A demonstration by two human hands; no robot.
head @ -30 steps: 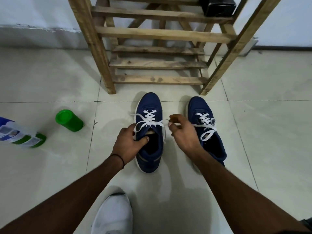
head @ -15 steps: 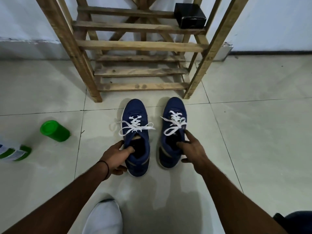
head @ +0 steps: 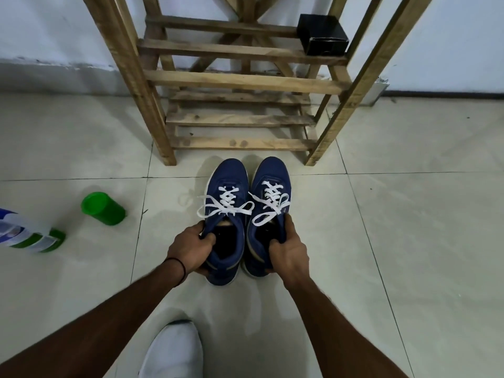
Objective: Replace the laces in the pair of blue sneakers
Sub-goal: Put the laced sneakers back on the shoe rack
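Two blue sneakers stand side by side on the tiled floor, toes pointing at the wooden rack. The left sneaker (head: pixel 227 181) carries white laces (head: pixel 226 204) with loose ends spread to both sides. The right sneaker (head: pixel 274 175) has white laces (head: pixel 271 201) with a loop hanging near its opening. My left hand (head: pixel 188 248) grips the left sneaker's collar, thumb inside the opening. My right hand (head: pixel 289 252) grips the right sneaker's collar the same way, fingers under its outer side.
A wooden slatted rack (head: pixel 240 83) stands just beyond the sneakers, with a black box (head: pixel 321 36) on a shelf. A green cup (head: pixel 102 208) and a plastic bottle (head: pixel 24 236) lie at left. A white shoe (head: pixel 174 350) is at the bottom.
My right hand left the left sneaker's lace and took hold of the right sneaker. The two sneakers have come together, side by side. My left hand keeps its grip on the left sneaker.
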